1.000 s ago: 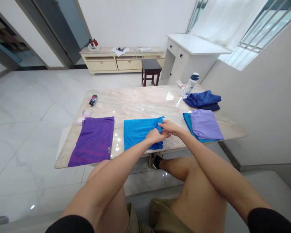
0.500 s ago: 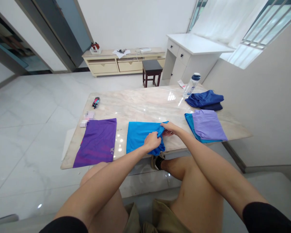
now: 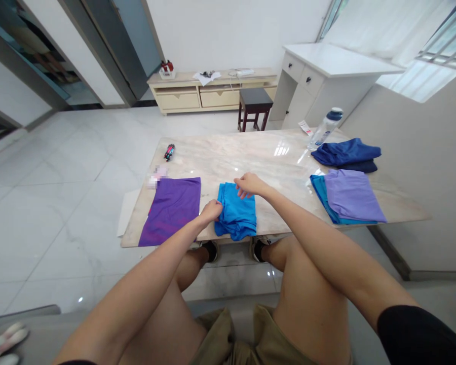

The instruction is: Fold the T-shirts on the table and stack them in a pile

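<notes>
A bright blue cloth garment [image 3: 236, 215], folded into a narrow bunched strip, lies on the marble table [image 3: 273, 152] near its front edge. My left hand [image 3: 212, 210] is at the garment's left side, its fingers curled down against the fabric. My right hand [image 3: 249, 185] rests at the garment's top edge with its fingers apart. To the left lies a flat purple garment [image 3: 171, 212]. To the right, a lavender folded garment [image 3: 351, 196] sits on a teal one [image 3: 318, 191]. A navy cloth pile [image 3: 345, 153] lies behind them.
A plastic water bottle [image 3: 326, 129] stands at the table's far right. A small dark bundle [image 3: 169, 152] and a blurred pale item [image 3: 157, 176] lie at the left. A stool [image 3: 255, 101], white desk [image 3: 327, 66] and low sideboard [image 3: 212, 99] stand beyond.
The blue garment is now narrower and folded over. My left hand has moved to its left side, and my right hand has moved up to its top edge. The view has shifted slightly.
</notes>
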`<state>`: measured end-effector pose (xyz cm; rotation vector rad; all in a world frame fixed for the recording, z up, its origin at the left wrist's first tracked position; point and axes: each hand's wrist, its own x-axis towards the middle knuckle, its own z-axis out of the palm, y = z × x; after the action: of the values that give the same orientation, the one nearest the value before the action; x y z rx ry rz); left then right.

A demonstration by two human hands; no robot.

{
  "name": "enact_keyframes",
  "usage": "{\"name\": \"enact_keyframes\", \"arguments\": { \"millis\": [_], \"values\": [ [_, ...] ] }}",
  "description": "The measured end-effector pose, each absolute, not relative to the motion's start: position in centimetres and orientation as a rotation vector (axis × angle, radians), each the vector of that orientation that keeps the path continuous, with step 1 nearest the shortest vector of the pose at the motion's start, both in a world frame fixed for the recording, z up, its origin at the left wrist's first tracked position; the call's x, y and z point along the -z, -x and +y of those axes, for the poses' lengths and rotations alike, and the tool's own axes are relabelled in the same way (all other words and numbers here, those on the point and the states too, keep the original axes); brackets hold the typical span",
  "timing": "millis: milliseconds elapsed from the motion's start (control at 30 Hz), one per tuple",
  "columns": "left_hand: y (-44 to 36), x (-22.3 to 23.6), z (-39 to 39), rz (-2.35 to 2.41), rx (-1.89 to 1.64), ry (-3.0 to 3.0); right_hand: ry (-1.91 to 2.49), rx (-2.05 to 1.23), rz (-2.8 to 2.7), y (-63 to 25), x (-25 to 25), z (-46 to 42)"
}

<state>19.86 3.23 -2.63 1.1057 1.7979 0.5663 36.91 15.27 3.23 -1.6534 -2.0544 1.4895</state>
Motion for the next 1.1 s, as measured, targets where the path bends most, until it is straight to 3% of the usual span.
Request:
{"name": "enact_keyframes", "arguments": {
  "millis": [133, 233, 467, 600, 767, 933, 1100],
  "values": [
    [-18.1, 2.6, 3.3, 1.683, -0.492, -1.028, 1.596, -1.268, -2.652, -38.1, -3.2, 13.1],
    [-18.5, 3.0, 4.0, 1.663, -0.453, -1.181, 1.504, -0.925, -3.024, -39.9, -2.7, 9.7],
    [-20.2, 4.6, 5.4, 1.826, -0.217, -1.420, 1.084, -0.205, -3.152, -42.9, 0.6, 1.7],
    [-19.5, 4.7, 5.6, 1.841, -0.143, -1.425, 0.690, -0.089, -3.167, -43.5, 2.3, 0.5],
    [-18.0, 4.2, 5.1, 1.915, -0.151, -1.554, 0.156, -0.291, -3.155, -43.8, 2.9, 0.1],
    [-17.5, 2.2, 3.7, 1.717, -0.279, -2.072, 0.906, -0.338, -2.948, -43.9, 2.7, 0.3],
    [-17.6, 0.7, 2.1, 1.289, 0.056, -2.314, 1.383, -0.353, -2.948, -44.1, 3.0, 1.2]
  ]
}}
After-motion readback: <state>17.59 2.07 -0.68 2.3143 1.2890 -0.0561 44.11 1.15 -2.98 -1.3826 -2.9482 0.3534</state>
